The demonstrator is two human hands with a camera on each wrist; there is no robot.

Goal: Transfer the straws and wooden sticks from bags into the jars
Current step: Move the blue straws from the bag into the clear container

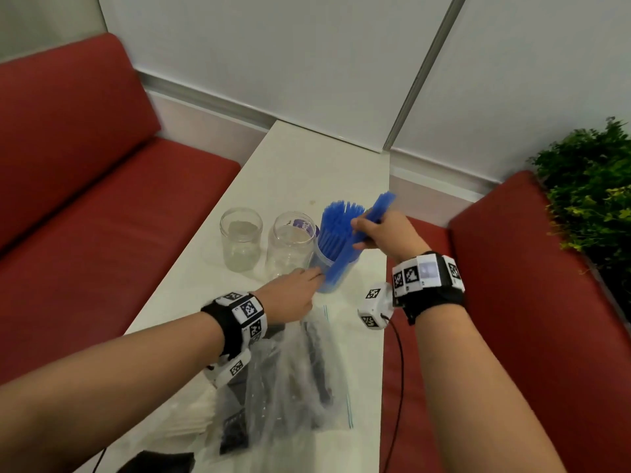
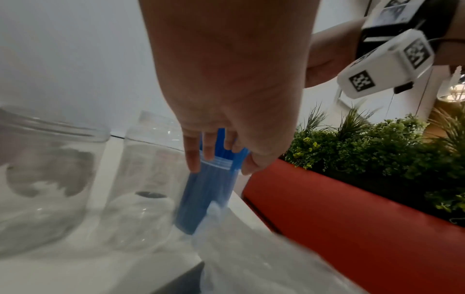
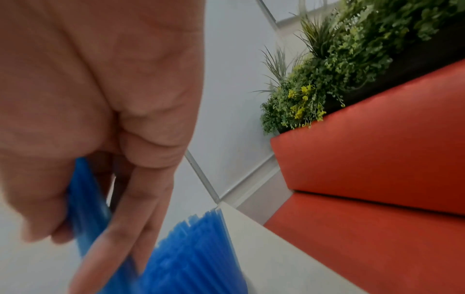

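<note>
Three clear jars stand in a row on the white table (image 1: 300, 165). Two are empty (image 1: 240, 238) (image 1: 290, 245); the right jar (image 1: 336, 264) is packed with upright blue straws (image 1: 336, 220). My right hand (image 1: 358, 233) grips a slanted bundle of blue straws (image 1: 379, 208) whose lower end reaches down at that jar's side. In the right wrist view the fingers (image 3: 120, 228) wrap the bundle (image 3: 85, 199). My left hand (image 1: 307, 278) reaches out with straight fingers (image 2: 193, 159) touching the straw-filled container (image 2: 206, 195). Whether that container is a jar or a bag is unclear from the left wrist.
A crumpled clear zip bag (image 1: 307, 370) holding dark sticks lies under my left wrist, and pale white sticks (image 1: 191, 414) lie to its left. Red bench seats (image 1: 102, 233) flank the narrow table. A green plant (image 1: 594, 199) stands behind the right bench.
</note>
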